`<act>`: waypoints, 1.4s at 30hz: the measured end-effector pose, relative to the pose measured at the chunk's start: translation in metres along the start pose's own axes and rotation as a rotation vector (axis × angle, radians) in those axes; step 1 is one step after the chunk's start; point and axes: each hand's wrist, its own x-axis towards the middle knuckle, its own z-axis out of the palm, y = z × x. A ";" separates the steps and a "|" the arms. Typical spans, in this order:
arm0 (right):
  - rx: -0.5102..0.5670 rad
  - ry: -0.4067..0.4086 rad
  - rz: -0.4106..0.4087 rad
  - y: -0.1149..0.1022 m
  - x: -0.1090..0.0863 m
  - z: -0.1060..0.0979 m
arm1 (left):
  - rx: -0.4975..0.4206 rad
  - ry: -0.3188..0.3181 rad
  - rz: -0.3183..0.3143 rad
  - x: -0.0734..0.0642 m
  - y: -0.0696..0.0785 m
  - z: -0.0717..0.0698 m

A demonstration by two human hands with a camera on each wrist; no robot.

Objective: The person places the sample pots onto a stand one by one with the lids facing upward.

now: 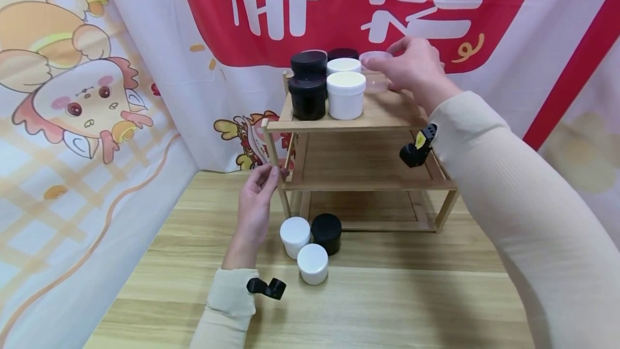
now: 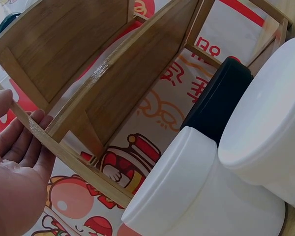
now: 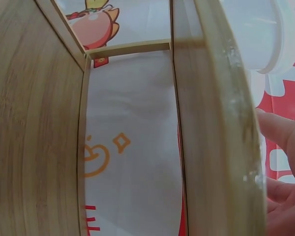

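A three-tier wooden shelf (image 1: pixel 368 182) stands on the table. Its front left post runs between the thumb and fingers of my left hand (image 1: pixel 256 193), which grips it beside the middle tier; the left wrist view shows this hand (image 2: pixel 19 162) close up. On the top tier my right hand (image 1: pixel 416 66) pinches a clear, see-through jar (image 1: pixel 375 86) by its upper part. Left of that jar are a white jar (image 1: pixel 346 98) and a black jar (image 1: pixel 309 98) at the front, with more behind them. The right wrist view shows only part of the right hand (image 3: pixel 287 152), behind the shelf board.
Two white jars, one at the left (image 1: pixel 295 236) and one nearer me (image 1: pixel 312 265), stand on the table (image 1: pixel 387 306) before the shelf. A black jar (image 1: pixel 326 233) is with them. Behind the shelf hangs a printed cloth (image 1: pixel 232 101) with a red panel.
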 end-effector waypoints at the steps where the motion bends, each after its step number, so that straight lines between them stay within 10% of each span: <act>1: 0.001 -0.002 0.002 0.000 0.000 0.000 | -0.002 0.000 0.001 0.000 0.000 0.000; 42: -0.018 -0.018 0.085 -0.007 0.015 0.002 | -0.043 0.008 0.031 0.000 0.000 0.003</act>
